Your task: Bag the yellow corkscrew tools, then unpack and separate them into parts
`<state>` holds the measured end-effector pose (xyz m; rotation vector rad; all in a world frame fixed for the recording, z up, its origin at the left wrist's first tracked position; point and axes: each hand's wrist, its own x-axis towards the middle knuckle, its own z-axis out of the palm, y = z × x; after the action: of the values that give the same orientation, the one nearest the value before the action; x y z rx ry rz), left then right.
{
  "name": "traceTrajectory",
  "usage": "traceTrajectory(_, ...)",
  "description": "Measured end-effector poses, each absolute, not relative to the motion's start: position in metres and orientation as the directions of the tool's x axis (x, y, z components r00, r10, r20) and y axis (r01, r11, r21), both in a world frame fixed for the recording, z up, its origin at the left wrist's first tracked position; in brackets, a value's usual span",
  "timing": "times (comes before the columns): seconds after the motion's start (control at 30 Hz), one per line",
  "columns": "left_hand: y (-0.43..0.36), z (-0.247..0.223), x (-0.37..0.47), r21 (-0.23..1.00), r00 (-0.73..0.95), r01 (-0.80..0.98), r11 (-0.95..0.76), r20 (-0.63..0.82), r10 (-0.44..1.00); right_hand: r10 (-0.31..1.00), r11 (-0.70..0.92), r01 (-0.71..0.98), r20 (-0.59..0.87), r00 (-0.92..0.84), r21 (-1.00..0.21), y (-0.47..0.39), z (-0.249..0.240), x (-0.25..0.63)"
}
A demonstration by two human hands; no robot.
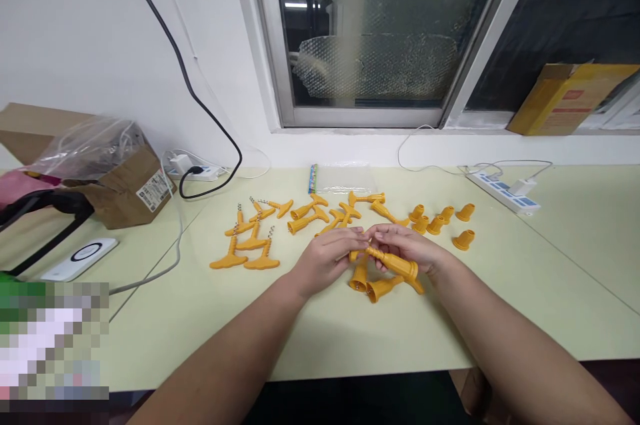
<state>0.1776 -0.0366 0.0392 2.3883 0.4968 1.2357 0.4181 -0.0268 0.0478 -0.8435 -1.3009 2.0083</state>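
Observation:
Near the middle of the table, my left hand (327, 258) and my right hand (407, 248) meet at a yellow corkscrew (397, 265). Its wide end points right and toward me, and its other end lies between my fingers. Both hands are closed around it, with the handle partly hidden. Just below lie more yellow corkscrews (381, 288) with caps on. Behind my hands is a group of capped corkscrews (305, 222). To the left, several yellow handles with bare metal spirals (254, 237) lie flat. Several loose yellow caps (464, 239) stand at the right.
A clear plastic bag (345, 180) lies at the back of the table. Power strips (505, 190) sit at the back right and back left. An open cardboard box (133, 178), a white charging pad (80, 259) and a grey cable (173, 264) are at the left.

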Motion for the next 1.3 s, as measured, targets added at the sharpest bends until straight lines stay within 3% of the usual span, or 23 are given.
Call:
traceTrajectory(0.1,-0.039,0.042,0.177,0.682,0.356,0.173,-0.71,0.629,0.691,0.819,-0.273,-0.105,-0.174,-0.546,-0.956,-0.023,0.049,0.424)
traceTrajectory(0.23,-0.036,0.045,0.181,0.908,0.112,-0.188,-0.374,0.398,0.91,0.859,0.125,0.242,-0.017,-0.512,-0.962,-0.023,0.051,0.425)
traceTrajectory(0.33,-0.03,0.047,0.181,0.886,0.132,-0.453,-0.101,0.179,0.975,0.774,0.428,0.495,0.025,-0.632,-0.756,-0.028,0.047,0.421)
traceTrajectory(0.5,-0.024,0.051,0.176,0.691,0.276,-0.682,0.239,-0.059,0.959,0.742,0.577,0.591,0.06,-0.668,-0.564,-0.031,0.037,0.411)
traceTrajectory(0.6,-0.024,0.052,0.175,0.591,0.335,-0.737,0.329,-0.104,0.936,0.769,0.573,0.558,0.157,-0.62,-0.6,-0.029,0.039,0.413)
traceTrajectory(0.7,-0.026,0.053,0.175,0.547,0.367,-0.752,0.368,-0.117,0.923,0.843,0.482,0.444,0.263,-0.469,-0.756,-0.026,0.045,0.421)
traceTrajectory(0.83,-0.03,0.055,0.178,0.549,0.422,-0.725,0.416,-0.122,0.898,0.898,0.337,0.037,0.31,-0.312,-0.941,-0.024,0.048,0.427)
traceTrajectory(0.97,-0.032,0.052,0.18,0.533,0.481,-0.706,0.467,-0.124,0.868,0.897,0.165,-0.231,0.244,-0.37,-0.959,-0.025,0.045,0.423)
traceTrajectory(1.13,-0.033,0.048,0.181,0.541,0.534,-0.675,0.502,-0.11,0.838,0.896,0.101,-0.298,0.216,-0.388,-0.949,-0.029,0.046,0.416)
traceTrajectory(1.3,-0.035,0.048,0.182,0.558,0.584,-0.634,0.536,-0.109,0.804,0.89,0.223,-0.208,0.286,-0.354,-0.952,-0.025,0.038,0.417)
